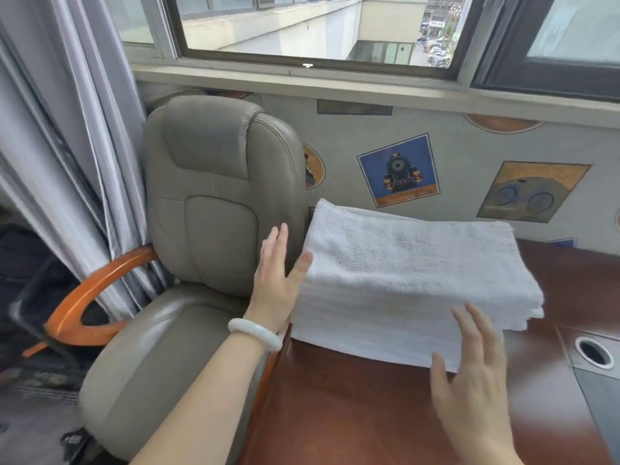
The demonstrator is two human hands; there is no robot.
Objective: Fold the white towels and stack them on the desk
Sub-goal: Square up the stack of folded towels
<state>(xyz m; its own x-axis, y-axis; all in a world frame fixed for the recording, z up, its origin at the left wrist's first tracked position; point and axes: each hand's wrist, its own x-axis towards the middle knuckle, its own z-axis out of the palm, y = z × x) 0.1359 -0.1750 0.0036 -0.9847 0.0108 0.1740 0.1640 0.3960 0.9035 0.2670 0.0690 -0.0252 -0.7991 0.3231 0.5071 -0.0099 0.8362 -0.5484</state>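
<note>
A stack of folded white terry towels (pixel 409 273) sits on the dark reddish-brown wooden surface (pixel 352 407), at its far left corner, close to the wall under the window. The towels lie flat, one on another. The top one is smooth and its left edge is rounded by the fold. Thin horizontal lines down the front face show the separate layers, and at the right end the layers jut out a little unevenly.

The left hand (pixel 276 280) stands upright at the left side of the stack, palm turned toward the towels. Its fingers (pixel 280 239) are straight, close together and pointing up, while the thumb reaches across and touches the stack's upper left edge. A smooth white bangle (pixel 255 332) circles that wrist, and the bare forearm runs down to the lower left.

The right hand (pixel 476 380) is raised in front of the stack's near right corner with its back to the camera. Its fingers (pixel 476 325) are straight, spread apart and holding nothing. It is blurred, so I cannot tell whether the tips touch the towels.

A grey leather armchair with orange wooden armrests (pixel 208 196) stands just left of the surface.
</note>
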